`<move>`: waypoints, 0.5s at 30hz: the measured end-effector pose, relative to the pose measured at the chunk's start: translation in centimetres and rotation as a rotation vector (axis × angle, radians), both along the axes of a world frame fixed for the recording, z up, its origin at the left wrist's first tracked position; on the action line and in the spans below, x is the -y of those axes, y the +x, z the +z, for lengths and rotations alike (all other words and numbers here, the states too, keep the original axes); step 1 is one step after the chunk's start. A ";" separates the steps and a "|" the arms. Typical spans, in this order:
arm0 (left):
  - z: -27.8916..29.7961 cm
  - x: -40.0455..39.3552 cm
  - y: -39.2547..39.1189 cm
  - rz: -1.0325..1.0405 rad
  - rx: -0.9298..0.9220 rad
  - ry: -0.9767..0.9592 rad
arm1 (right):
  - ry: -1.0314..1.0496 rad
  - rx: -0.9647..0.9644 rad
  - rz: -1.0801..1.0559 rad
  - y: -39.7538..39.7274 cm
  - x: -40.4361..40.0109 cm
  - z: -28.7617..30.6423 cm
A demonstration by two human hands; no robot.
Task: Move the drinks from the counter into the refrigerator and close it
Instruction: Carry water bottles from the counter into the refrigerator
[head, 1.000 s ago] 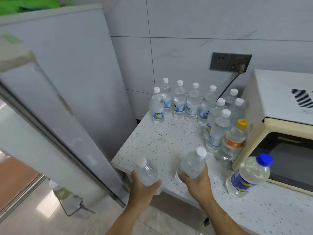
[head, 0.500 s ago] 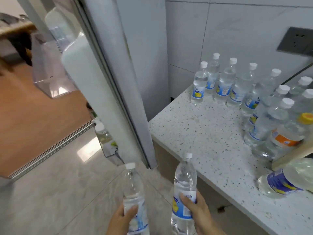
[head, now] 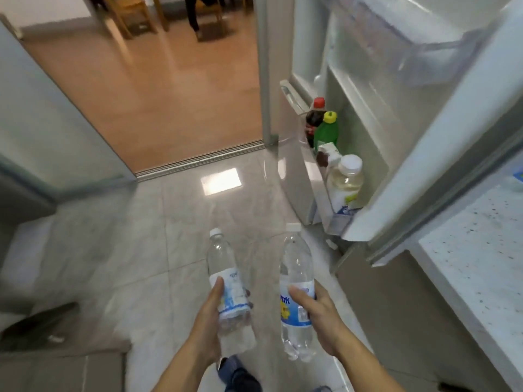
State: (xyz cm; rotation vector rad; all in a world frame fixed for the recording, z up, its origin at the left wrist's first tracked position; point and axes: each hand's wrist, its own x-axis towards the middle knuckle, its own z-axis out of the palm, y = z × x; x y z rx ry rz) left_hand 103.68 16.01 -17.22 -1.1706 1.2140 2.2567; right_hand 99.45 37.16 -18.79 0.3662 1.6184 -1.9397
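Note:
My left hand (head: 208, 321) grips a clear water bottle (head: 226, 284) with a white cap, held upright over the tiled floor. My right hand (head: 319, 318) grips a second, taller water bottle (head: 297, 290) with a blue and yellow label. Both bottles are in front of the open refrigerator door (head: 441, 131), which swings out at the right. Its lower door shelf (head: 336, 219) holds a dark cola bottle (head: 314, 117), a green bottle (head: 327, 131) with a yellow cap, and a large pale bottle (head: 345, 179) with a white lid.
The speckled counter (head: 475, 256) runs along the right edge, with a beige cabinet front below it. A doorway opens onto a wooden floor (head: 158, 89) ahead, with chair legs far back. A grey wall panel (head: 42, 131) stands at the left.
I lifted both bottles off the counter and turned left. The view now faces the inside of the open refrigerator door; the row of bottles on the counter is out of sight.

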 end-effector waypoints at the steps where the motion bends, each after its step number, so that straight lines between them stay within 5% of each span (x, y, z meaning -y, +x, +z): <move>1: 0.1 1.6 0.1 0.017 -0.013 0.009 | 0.006 -0.006 0.027 -0.5 1.8 0.1; 15: 0.8 21.3 -0.3 0.268 -0.141 -0.037 | -0.022 0.070 0.183 -5.4 24.1 0.8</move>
